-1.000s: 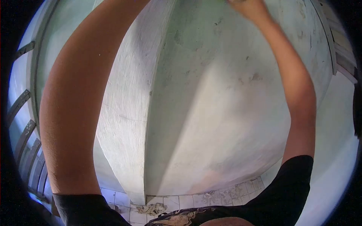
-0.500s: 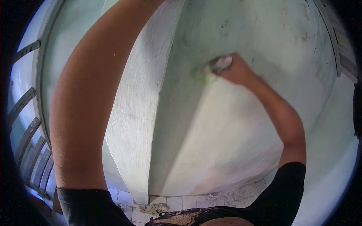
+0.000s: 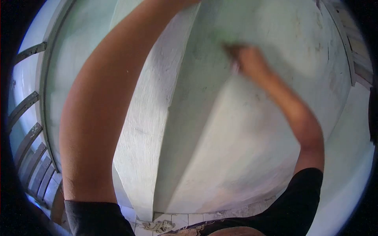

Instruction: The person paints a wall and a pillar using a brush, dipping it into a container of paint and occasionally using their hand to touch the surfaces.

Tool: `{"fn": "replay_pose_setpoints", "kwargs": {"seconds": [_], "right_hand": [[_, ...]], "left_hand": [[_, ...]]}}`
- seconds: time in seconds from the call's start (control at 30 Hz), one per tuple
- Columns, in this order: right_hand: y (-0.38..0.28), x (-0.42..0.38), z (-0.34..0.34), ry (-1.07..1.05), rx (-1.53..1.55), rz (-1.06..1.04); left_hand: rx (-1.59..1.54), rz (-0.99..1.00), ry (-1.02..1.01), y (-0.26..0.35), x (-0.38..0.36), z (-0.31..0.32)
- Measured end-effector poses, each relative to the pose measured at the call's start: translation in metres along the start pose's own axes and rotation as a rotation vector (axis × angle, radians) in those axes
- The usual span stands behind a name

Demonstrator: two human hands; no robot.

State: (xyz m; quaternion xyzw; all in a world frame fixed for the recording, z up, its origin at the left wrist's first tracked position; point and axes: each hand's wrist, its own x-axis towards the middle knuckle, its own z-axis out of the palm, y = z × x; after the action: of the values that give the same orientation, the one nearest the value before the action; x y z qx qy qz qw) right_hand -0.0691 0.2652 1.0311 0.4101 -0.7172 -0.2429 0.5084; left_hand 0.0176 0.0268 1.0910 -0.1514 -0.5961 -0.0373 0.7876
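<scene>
My right hand (image 3: pixel 254 61) is raised against the pale green wall (image 3: pixel 232 129), blurred by motion. Its fingers are closed around a small object (image 3: pixel 233 50), dark with a whitish part; the smear hides its kind. A faint green tint shows on the wall just beyond the object. My left forearm (image 3: pixel 102 98) stretches up across a whitish pillar (image 3: pixel 147 118), and the hand itself lies beyond the top edge of the view.
Left of the pillar stands a barred frame (image 3: pixel 25 106). A crumpled cloth (image 3: pixel 159 226) lies on the tiled floor (image 3: pixel 195 219) at the wall's foot. Another slatted wooden frame (image 3: pixel 360 51) is at the upper right. Stains and cracks mark the wall's upper right.
My right hand has shifted slightly up and right along the wall, tilting the held object. The left forearm sits a little further right in view.
</scene>
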Motion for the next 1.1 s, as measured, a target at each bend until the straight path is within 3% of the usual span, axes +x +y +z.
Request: {"fn": "replay_pose_setpoints", "kwargs": {"seconds": [0.03, 0.07, 0.13, 0.2, 0.27, 0.37, 0.43, 0.5, 0.7, 0.87, 0.93, 1.07, 1.1], "right_hand": [[-0.023, -0.024, 0.019, 0.107, 0.158, -0.119], [-0.046, -0.043, 0.02, -0.152, 0.127, -0.142], [-0.072, -0.066, 0.017, -0.082, 0.431, -0.198], [-0.062, -0.066, 0.002, -0.109, 0.656, -0.083], [-0.029, -0.05, -0.011, 0.036, 0.834, 0.078], [0.037, 0.001, -0.057, 0.16, 0.669, 0.415], [0.104, 0.043, -0.068, 0.475, 0.487, 0.302], [0.147, 0.079, -0.098, 0.624, 0.194, 0.347], [0.217, 0.154, -0.123, 0.702, 0.013, 0.339], [0.223, 0.166, -0.086, 0.706, 0.111, 0.238], [0.208, 0.15, -0.057, 0.702, 0.008, 0.184], [0.117, 0.064, -0.026, 0.351, 0.077, -0.013], [0.103, 0.05, -0.028, 0.348, 0.068, -0.016]], "left_hand": [[-0.001, 0.003, -0.007, 0.001, 0.001, 0.0], [0.003, 0.016, 0.02, 0.001, 0.003, 0.001], [0.054, -0.009, -0.068, 0.002, 0.004, 0.001], [0.092, -0.007, -0.122, 0.007, 0.011, 0.002], [0.323, 0.107, 0.041, 0.005, 0.008, 0.023], [0.452, 0.034, -0.031, 0.027, 0.006, 0.025], [0.517, 0.0, 0.0, 0.025, 0.008, 0.031], [0.469, 0.017, 0.032, 0.021, 0.007, 0.029], [0.279, 0.027, 0.098, 0.012, 0.002, 0.024], [0.272, 0.033, 0.123, 0.011, 0.0, 0.025], [0.264, 0.075, 0.124, 0.012, 0.0, 0.023], [0.291, 0.055, 0.137, 0.015, 0.001, 0.022], [0.29, 0.046, 0.13, 0.016, 0.0, 0.023]]}}
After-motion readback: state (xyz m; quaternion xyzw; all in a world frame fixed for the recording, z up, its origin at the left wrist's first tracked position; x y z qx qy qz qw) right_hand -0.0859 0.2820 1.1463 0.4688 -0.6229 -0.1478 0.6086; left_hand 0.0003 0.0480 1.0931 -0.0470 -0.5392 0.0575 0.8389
